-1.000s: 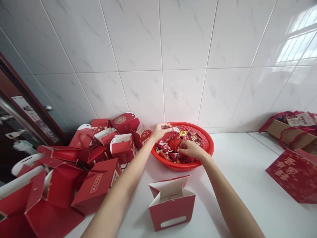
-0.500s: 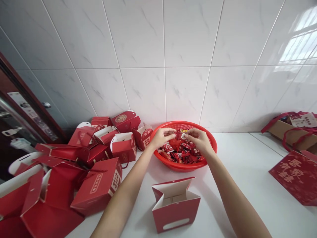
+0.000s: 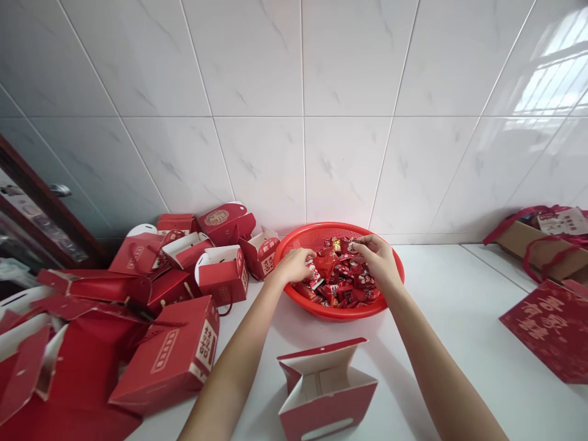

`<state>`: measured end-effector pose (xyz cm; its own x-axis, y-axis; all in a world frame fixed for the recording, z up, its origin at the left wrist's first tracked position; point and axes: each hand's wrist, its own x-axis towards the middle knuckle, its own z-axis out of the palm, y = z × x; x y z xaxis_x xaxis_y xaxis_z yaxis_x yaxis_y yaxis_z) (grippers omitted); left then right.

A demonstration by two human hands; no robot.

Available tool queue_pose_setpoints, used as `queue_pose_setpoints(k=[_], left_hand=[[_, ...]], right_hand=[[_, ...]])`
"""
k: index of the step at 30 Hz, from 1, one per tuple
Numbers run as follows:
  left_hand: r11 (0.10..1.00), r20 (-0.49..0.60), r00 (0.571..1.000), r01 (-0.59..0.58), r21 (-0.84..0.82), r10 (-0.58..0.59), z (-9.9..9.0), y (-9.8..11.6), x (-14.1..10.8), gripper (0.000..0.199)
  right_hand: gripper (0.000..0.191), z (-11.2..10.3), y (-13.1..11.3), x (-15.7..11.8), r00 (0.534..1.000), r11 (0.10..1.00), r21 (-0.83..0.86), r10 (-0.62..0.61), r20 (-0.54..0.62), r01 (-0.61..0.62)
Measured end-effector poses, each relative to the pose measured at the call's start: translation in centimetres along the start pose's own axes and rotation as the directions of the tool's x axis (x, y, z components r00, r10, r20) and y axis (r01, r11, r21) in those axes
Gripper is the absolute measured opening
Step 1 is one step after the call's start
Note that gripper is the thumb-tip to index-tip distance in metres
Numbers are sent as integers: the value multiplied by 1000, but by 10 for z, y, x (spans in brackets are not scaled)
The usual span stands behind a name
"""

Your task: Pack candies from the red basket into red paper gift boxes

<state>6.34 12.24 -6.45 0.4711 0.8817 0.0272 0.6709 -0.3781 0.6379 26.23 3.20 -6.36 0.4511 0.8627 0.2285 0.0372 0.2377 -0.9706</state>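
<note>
A red plastic basket [image 3: 342, 314] holds a heap of wrapped candies [image 3: 342, 282], mostly red, with a gold one at the back. Over the basket's left side, my left hand [image 3: 296, 266] has its fingers curled down at the candies; what lies in them is hidden. At the right side, my right hand [image 3: 379, 258] pinches a small red-and-white wrapped candy between thumb and fingers. Nearer to me, between my forearms, stands a red paper gift box [image 3: 328, 398] with its top open and a white inside.
Many red gift boxes [image 3: 165, 361] crowd the left side, some with open tops. To the right lie a red printed box [image 3: 544, 327] and a brown carton [image 3: 528, 248] with red ribbon. A tiled wall [image 3: 346, 171] rises behind the white counter [image 3: 441, 294].
My hands, close together over the candies before, have moved apart. The left has lowered toward the basket's left side, the right has shifted slightly right. The view has shifted a little.
</note>
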Motion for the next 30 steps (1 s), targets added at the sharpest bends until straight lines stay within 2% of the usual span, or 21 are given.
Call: queue_pose_setpoints(k=[4,9,13,16,21,25,28,30], left_hand=[[989,-6,998,-66,-135,66,-2,-3,3,56],[930,-56,989,-146,-336,135,-2,-11,7,29],[757,-118,991,-129,-640,69,-4,-11,3,39],[677,-93,995,-92,-730,34,-5,-8,0,46],[679,-121,991,-127,-723,57,-5,-7,-2,48],[744,-149,985,-161,-649,84,-6,-7,-2,47],[871,-149,977,-205,-447,153,-7,-7,-3,42],[963,-49,981,-193,-189,187,-6,-6,-3,31]], right_hand=[[28,-8,-1,6,996,997,78,10,-88,-3],[31,-21,-8,11,992,989,151,22,-125,-3],[30,-23,-12,10,994,983,183,25,-103,-6],[29,-22,-14,9,996,980,196,43,-75,-28],[27,-24,-16,11,994,971,233,78,-70,-60],[26,-30,-19,13,991,965,258,84,-103,-55],[25,-33,-21,15,989,961,272,84,-121,-49],[25,-35,-21,15,988,959,279,87,-126,-49]])
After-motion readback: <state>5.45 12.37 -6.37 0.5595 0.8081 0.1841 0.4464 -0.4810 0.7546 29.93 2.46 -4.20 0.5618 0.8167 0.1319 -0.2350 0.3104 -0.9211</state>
